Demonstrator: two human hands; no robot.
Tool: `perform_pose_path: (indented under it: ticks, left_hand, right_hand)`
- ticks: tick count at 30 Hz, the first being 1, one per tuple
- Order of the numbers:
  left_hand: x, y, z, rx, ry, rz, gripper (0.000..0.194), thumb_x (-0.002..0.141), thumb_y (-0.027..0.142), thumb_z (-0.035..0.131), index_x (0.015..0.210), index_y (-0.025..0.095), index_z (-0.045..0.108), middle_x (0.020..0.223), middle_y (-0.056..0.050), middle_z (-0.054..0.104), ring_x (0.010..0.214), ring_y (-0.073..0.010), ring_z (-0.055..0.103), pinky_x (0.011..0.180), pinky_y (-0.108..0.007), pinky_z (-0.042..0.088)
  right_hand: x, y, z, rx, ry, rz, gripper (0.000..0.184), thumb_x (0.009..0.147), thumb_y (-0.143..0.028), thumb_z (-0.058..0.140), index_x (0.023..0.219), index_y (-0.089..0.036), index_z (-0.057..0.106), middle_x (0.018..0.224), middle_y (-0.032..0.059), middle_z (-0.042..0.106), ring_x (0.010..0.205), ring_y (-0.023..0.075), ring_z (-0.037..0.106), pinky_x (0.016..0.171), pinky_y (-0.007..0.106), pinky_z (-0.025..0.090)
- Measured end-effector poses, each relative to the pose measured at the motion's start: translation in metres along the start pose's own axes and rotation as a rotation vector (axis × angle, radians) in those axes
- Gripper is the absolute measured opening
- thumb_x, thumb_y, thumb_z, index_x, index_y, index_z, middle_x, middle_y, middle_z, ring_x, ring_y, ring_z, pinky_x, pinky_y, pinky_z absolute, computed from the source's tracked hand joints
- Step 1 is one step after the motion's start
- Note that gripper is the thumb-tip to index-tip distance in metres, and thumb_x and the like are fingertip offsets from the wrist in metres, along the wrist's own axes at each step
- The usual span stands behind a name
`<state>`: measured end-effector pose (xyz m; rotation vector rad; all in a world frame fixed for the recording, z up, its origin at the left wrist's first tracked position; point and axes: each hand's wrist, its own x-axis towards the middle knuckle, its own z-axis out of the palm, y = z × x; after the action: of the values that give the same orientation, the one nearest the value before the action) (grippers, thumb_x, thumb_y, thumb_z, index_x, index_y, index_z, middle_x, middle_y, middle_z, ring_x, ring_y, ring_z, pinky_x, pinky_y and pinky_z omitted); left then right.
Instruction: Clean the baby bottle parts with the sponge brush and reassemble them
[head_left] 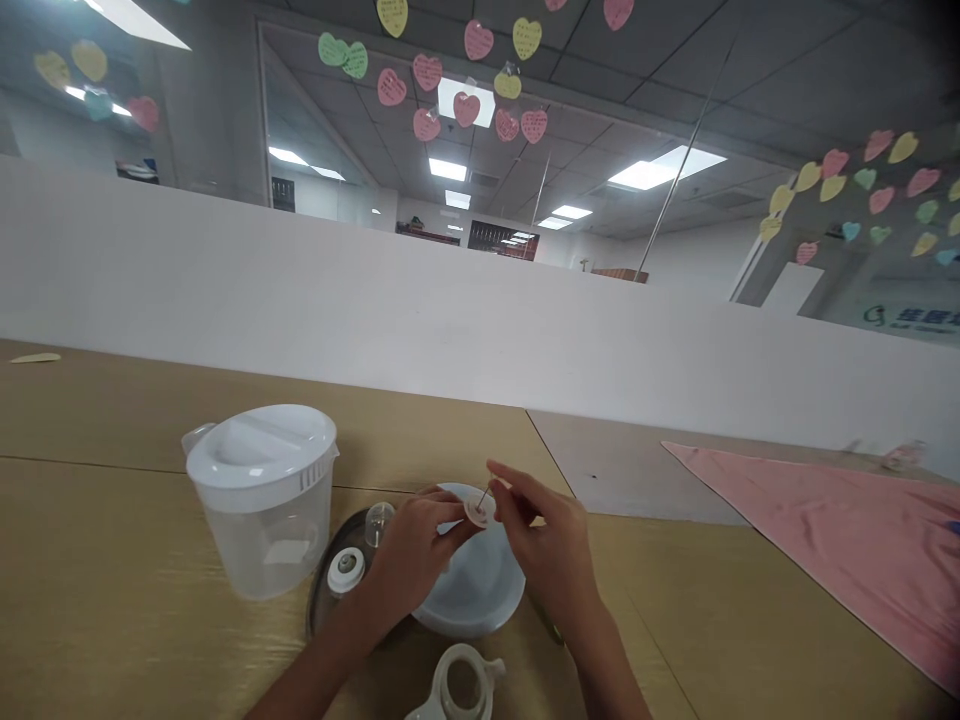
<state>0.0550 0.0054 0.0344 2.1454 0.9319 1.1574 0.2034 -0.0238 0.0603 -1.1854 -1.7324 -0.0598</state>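
Observation:
My left hand (416,560) pinches a small white round piece (478,511) between its fingertips, above a white plate (472,600). My right hand (544,545) is closed in a pinch on a thin stick (484,495) whose tip touches that small white piece. Both hands hover over the plate near the table's front. A dark round tray (324,590) lies under my left hand, with a small white cap (346,568) and a small clear cup (379,520) on it.
A clear plastic pitcher (262,500) with a white lid stands at the left. A small white teapot-like vessel (457,690) sits at the bottom edge. A pink cloth (847,540) covers the table's right side. A white partition (450,320) runs behind the wooden table (97,560).

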Motion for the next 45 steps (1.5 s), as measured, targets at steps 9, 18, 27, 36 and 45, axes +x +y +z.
perform_pose_path:
  ticks: [9,18,27,36,45]
  left_hand:
    - [0.002,0.002,-0.010,0.074,0.039,-0.029,0.033,0.091,0.037,0.045,0.081,0.023,0.074,0.073,-0.002,0.068,0.072,-0.0158,0.060,0.069,-0.024,0.041]
    - [0.000,-0.004,0.002,0.013,0.029,-0.032,0.018,0.085,0.034,0.057,0.090,0.027,0.074,0.087,-0.001,0.070,0.080,-0.0170,0.062,0.074,-0.025,0.044]
    - [-0.002,0.005,0.002,0.004,0.008,0.029,0.022,0.086,0.038,0.057,0.085,0.025,0.074,0.087,0.000,0.069,0.079,-0.0145,0.062,0.074,-0.022,0.045]
    - [-0.001,0.000,0.000,0.079,-0.025,0.056,0.021,0.086,0.036,0.056,0.081,0.025,0.075,0.088,0.000,0.071,0.081,-0.0160,0.063,0.079,-0.026,0.045]
    - [0.008,-0.037,-0.010,0.402,-0.164,-0.136,0.025,0.087,0.025,0.049,0.091,0.024,0.073,0.096,-0.002,0.072,0.088,-0.0198,0.064,0.077,-0.029,0.044]
  right_hand:
    - [0.002,-0.004,0.008,-0.062,-0.161,0.153,0.016,0.084,-0.029,0.052,0.082,-0.021,0.065,0.061,-0.0018,0.064,0.048,0.0098,0.053,0.047,0.020,0.035]
    - [0.002,-0.002,0.001,0.107,0.015,0.132,0.015,0.091,-0.027,0.039,0.083,-0.020,0.049,0.081,0.0023,0.058,0.074,0.0133,0.057,0.063,0.024,0.043]
    - [0.003,-0.005,-0.034,0.461,0.608,0.187,0.014,0.088,-0.033,0.050,0.083,-0.021,0.047,0.080,-0.0011,0.049,0.073,0.0108,0.050,0.070,0.027,0.042]
    - [0.012,0.004,-0.068,0.529,0.859,0.113,0.014,0.077,-0.028,0.062,0.076,-0.020,0.051,0.070,-0.0041,0.050,0.065,0.0096,0.051,0.066,0.028,0.044]
    - [0.014,0.023,-0.091,0.112,1.028,0.137,0.010,0.073,-0.026,0.064,0.075,-0.020,0.057,0.068,-0.0013,0.056,0.064,0.0142,0.056,0.068,0.032,0.048]
